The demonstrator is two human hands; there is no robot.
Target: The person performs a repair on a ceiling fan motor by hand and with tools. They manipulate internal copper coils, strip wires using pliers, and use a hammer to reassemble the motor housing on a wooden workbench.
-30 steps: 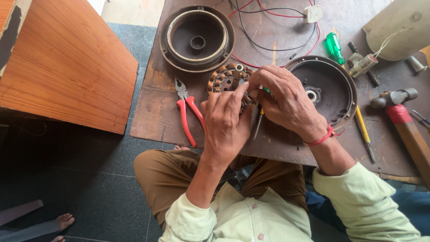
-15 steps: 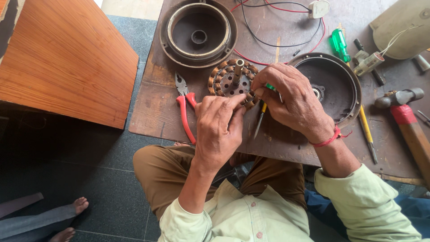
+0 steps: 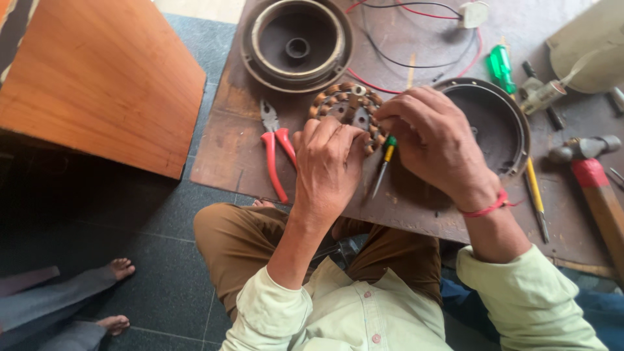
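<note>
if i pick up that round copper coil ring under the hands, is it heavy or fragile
The coil ring is probably heavy for its size: it looks like a metal core wound with many copper coils. It likely stays stiff when lifted. The windings and the thin red wire leading off it look delicate, so they may snag. Lying flat on the board, it seems unlikely to roll.

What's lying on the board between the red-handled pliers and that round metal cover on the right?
In the head view, the copper-wound stator lies between the red-handled pliers and the round metal cover, with both hands on it and a small screwdriver.
</note>
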